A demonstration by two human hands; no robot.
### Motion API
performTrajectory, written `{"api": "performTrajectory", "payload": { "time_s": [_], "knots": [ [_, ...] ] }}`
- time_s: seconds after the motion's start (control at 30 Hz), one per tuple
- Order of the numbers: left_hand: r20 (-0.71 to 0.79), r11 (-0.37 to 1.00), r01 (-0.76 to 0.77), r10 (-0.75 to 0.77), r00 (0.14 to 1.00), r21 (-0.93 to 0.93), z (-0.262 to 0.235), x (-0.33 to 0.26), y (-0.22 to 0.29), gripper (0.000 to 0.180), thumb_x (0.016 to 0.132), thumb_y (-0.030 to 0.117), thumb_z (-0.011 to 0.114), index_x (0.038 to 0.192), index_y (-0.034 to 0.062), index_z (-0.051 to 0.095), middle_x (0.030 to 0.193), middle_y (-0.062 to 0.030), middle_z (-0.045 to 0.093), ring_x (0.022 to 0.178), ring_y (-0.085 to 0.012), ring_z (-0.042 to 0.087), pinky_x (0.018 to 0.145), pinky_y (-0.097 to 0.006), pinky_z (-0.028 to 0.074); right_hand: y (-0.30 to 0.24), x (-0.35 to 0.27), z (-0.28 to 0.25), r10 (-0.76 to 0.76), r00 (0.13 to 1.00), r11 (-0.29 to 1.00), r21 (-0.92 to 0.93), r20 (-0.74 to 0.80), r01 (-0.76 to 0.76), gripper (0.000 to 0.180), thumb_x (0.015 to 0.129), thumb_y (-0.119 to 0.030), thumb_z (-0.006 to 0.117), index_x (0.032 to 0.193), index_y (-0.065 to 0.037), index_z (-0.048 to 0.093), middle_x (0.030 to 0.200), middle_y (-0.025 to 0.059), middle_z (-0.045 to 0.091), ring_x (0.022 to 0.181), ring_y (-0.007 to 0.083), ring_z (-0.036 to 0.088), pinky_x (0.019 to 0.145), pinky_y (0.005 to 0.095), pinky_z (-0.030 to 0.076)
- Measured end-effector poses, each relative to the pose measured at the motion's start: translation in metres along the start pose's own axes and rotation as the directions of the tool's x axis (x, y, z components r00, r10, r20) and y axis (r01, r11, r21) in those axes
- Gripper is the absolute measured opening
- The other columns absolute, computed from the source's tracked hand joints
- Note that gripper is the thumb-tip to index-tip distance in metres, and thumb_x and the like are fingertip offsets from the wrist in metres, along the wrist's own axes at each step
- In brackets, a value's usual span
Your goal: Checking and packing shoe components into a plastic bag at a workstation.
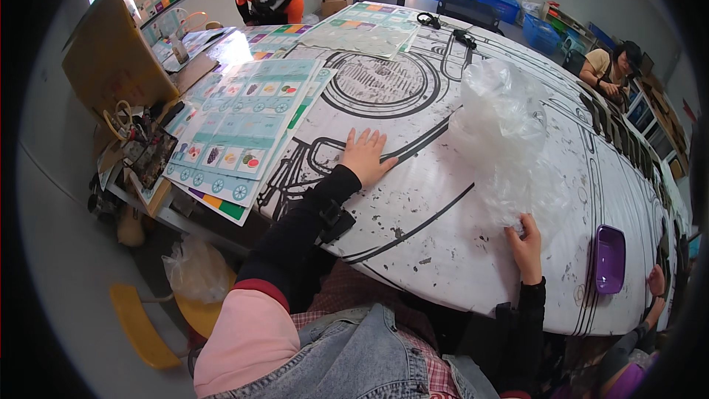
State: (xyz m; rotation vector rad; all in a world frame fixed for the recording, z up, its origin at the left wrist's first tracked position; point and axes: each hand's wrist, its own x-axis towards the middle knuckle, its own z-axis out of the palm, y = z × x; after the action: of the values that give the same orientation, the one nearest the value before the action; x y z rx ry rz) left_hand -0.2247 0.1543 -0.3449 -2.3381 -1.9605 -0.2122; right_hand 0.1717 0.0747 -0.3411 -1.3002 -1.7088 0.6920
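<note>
My left hand lies palm down with spread fingers on the white table, whose surface carries black line drawings and dark scuffs. Under a black sleeve, my right hand pinches the near edge of a crumpled clear plastic bag between thumb and fingers. The bag spreads away from me over the tabletop; whether it is one bag or more, I cannot tell. Left of my left hand are stacked printed sheets with pictures of fruit and wheels. A purple plastic tray stands to the right of my right hand.
A cardboard box and a cluttered tool container are at the left edge. Co-workers sit at the far left and far right; another person's hand shows at the right. Dark strips line the right side. A yellow chair stands lower left.
</note>
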Motion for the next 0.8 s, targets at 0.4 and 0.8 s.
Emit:
{"api": "performTrajectory", "payload": {
  "time_s": [0.4,0.8],
  "knots": [
    [-0.07,0.916,-0.312,0.305,0.95,-0.252,-0.048,-0.019,0.067,0.041,0.086,0.033,0.058,0.119,0.0081,0.056,0.098,-0.0113,0.066,0.11,-0.0282,0.056,0.107,-0.052,0.025,-0.003,0.002,-0.002,-0.038,0.999,0.999,-0.006,-0.019,0.038,0.022,0.079,-0.006,0.063,0.099,0.002,0.058,0.085,0.0055,0.051,0.076,0.0145,0.049,0.069,0.0249,0.04],
    [-0.377,0.448,-0.634,0.538,0.754,-0.63,0.005,-0.014,0.205,0.06,0.083,0.02,0.06,0.137,0.0085,0.038,0.144,-0.0144,0.035,0.133,-0.0319,0.032,0.109,-0.047,0.024,0.013,-0.002,-0.004,-0.039,0.999,0.998,-0.042,-0.036,0.038,0.023,0.076,-0.006,0.065,0.096,0.002,0.057,0.085,0.0083,0.052,0.074,0.0177,0.051,0.067,0.0278,0.041]
  ]
}}
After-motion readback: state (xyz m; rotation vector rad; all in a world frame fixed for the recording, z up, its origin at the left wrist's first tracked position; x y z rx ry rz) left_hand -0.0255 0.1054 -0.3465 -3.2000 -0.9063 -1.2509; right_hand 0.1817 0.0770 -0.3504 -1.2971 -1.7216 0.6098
